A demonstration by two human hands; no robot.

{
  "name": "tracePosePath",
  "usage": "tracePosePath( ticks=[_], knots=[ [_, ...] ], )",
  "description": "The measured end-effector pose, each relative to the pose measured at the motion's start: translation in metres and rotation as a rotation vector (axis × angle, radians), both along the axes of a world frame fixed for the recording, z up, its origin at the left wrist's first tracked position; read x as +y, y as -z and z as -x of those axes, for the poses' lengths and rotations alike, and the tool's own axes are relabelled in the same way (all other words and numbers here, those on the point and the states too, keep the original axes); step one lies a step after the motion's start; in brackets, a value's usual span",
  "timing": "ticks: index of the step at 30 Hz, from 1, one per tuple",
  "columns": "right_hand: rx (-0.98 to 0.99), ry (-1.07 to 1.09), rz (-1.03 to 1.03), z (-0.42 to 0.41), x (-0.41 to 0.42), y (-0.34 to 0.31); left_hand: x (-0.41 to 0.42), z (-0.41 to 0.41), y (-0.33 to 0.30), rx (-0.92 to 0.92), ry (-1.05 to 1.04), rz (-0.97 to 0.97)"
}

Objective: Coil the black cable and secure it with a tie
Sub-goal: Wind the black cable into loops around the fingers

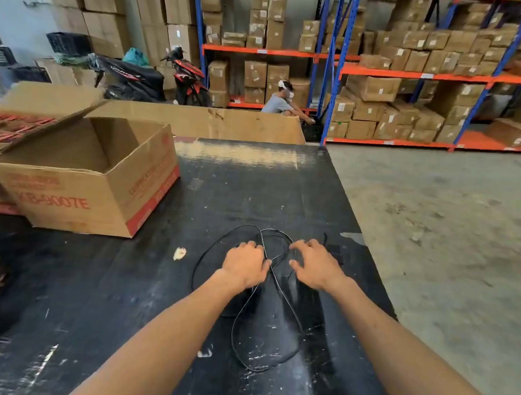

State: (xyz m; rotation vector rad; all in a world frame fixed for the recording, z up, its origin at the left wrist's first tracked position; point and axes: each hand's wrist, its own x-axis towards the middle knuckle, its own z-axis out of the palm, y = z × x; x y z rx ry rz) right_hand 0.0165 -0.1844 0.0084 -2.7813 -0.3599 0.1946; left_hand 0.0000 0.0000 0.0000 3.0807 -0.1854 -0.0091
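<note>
On the black, scuffed tabletop point(254, 182) the black cable point(237, 326) lies loose in uneven loops, its long axis running from the far loops between the hands toward the camera, where a larger oval loop ends near the front edge. The strands cross between the 2 hands. The left hand point(245, 266) rests palm-down on the cable's left side, its fingers point(247, 245) curled over the strands; whether they pinch the cable I cannot tell. The right hand point(316, 268) hovers beside the crossing with its fingers point(300, 245) spread and bent, closed on nothing. An open cardboard box point(82, 179) stands on the tabletop to the left, well apart from the cable. Beyond lies a grey concrete floor point(448, 222), blue-and-orange shelving point(410, 73) stacked with cartons, a parked motorbike point(187, 75), and a seated person point(280, 103).
</note>
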Motion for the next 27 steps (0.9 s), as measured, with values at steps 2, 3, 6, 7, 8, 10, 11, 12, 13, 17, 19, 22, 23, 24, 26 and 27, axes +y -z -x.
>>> tracePosePath(
  ticks=[2,3,6,7,8,10,11,12,13,17,19,22,23,24,26,27],
  knots=[
    [0.011,0.003,0.01,-0.005,0.002,0.014,-0.006,-0.008,0.011,0.022,-0.006,-0.009],
    [0.015,0.003,0.014,-0.007,0.003,0.022,-0.009,-0.011,0.017,0.021,-0.003,-0.004],
    [0.008,0.007,0.001,-0.016,0.01,0.041,-0.017,-0.02,0.03,0.027,0.003,0.036],
    [-0.011,0.016,-0.003,-0.02,0.012,0.045,-0.019,-0.023,0.034,0.018,0.001,0.05],
    [-0.031,0.021,0.003,-0.025,0.013,0.047,-0.019,-0.026,0.039,-0.001,-0.005,0.068],
    [-0.053,0.045,0.029,-0.032,0.014,0.049,-0.018,-0.029,0.043,-0.013,-0.03,0.153],
    [-0.062,0.058,0.03,-0.034,0.013,0.048,-0.017,-0.029,0.043,-0.013,-0.044,0.23],
    [-0.076,0.058,0.02,-0.036,0.013,0.046,-0.015,-0.029,0.043,-0.01,-0.049,0.317],
    [-0.096,0.05,0.01,-0.037,0.012,0.043,-0.012,-0.029,0.04,-0.003,-0.054,0.406],
    [-0.222,-0.095,-0.028,-0.043,0.009,0.012,0.003,-0.032,0.019,0.247,-0.134,0.801],
    [-0.295,-0.196,-0.028,-0.047,0.01,-0.012,0.009,-0.033,0.003,0.445,-0.112,0.924],
    [-0.409,-0.312,-0.029,-0.049,0.016,-0.045,0.014,-0.033,-0.02,0.611,-0.004,0.997],
    [-0.436,-0.343,-0.017,-0.049,0.018,-0.055,0.016,-0.033,-0.027,0.648,0.031,1.018],
    [-0.454,-0.365,-0.005,-0.048,0.02,-0.064,0.017,-0.032,-0.033,0.677,0.065,1.043],
    [-0.519,-0.406,-0.013,-0.047,0.018,-0.079,0.019,-0.032,-0.046,0.718,0.111,1.112],
    [-0.552,-0.426,-0.017,-0.046,0.016,-0.085,0.02,-0.033,-0.053,0.732,0.116,1.153]
  ],
)
